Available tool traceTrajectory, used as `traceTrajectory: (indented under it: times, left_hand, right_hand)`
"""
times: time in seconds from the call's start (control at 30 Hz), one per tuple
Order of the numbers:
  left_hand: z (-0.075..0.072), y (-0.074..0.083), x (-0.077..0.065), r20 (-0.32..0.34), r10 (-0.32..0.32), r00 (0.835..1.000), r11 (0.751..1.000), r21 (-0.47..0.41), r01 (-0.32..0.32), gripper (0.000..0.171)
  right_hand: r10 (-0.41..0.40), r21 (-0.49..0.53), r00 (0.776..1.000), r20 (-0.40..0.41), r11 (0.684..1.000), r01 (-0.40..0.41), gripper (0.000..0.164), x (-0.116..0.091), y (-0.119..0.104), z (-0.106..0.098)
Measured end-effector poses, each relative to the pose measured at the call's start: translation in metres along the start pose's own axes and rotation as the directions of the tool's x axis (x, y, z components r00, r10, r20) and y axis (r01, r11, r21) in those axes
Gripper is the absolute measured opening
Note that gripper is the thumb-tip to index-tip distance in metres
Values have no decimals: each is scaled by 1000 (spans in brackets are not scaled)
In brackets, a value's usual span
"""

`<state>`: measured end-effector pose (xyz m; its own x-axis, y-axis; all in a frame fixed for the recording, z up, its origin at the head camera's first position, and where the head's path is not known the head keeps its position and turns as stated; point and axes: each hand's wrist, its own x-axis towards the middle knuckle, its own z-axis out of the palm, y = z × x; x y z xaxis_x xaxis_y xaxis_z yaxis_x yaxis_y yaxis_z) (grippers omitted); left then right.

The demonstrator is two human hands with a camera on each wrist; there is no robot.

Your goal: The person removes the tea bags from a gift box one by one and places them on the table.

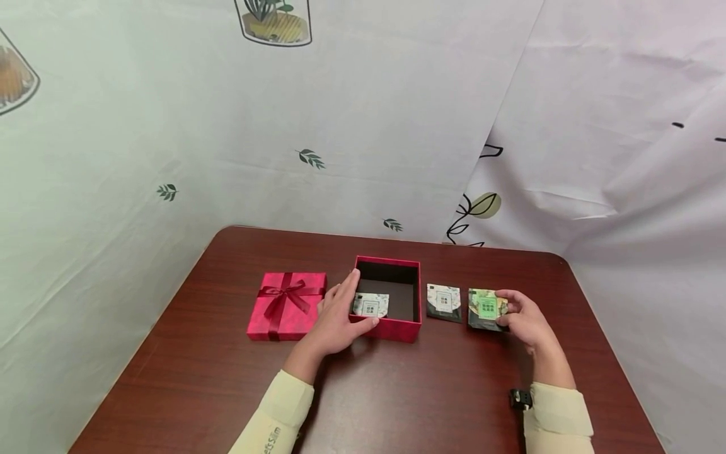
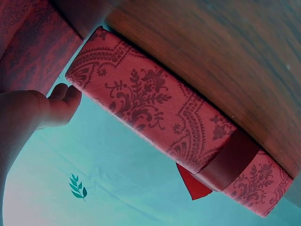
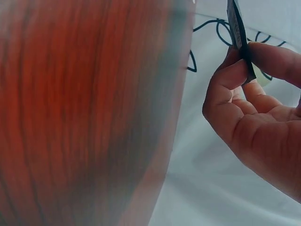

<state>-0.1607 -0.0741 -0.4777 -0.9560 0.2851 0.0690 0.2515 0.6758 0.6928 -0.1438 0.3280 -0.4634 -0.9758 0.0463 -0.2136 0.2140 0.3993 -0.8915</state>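
My right hand [image 1: 526, 318] pinches a green and black sachet [image 1: 486, 309] by its right edge, between thumb and fingers. In the right wrist view the sachet [image 3: 239, 35] shows edge-on. A red patterned gift box [image 1: 399, 329], without its lid, stands at the middle of the table. Around its front left corner lies my left hand [image 1: 336, 323], index finger stretched along the left rim and thumb at the front wall. Inside the box, at the front left, is a white floral sachet [image 1: 371, 305]. Another white and black sachet [image 1: 444, 302] lies right of the box.
The red lid [image 1: 286, 306] with a ribbon bow sits left of the box, close to my left hand. Its patterned side [image 2: 141, 101] fills much of the left wrist view. A pale patterned cloth [image 1: 351, 126] hangs behind the brown wooden table [image 1: 420, 391].
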Motion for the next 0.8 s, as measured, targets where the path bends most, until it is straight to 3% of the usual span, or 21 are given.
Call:
traceTrajectory:
  times: [0.8]
  left_hand:
    - [0, -1, 0, 9, -2, 1000, 1000, 8, 2, 109]
  right_hand:
    - [54, -112, 998, 11, 992, -52, 58, 18, 11, -4]
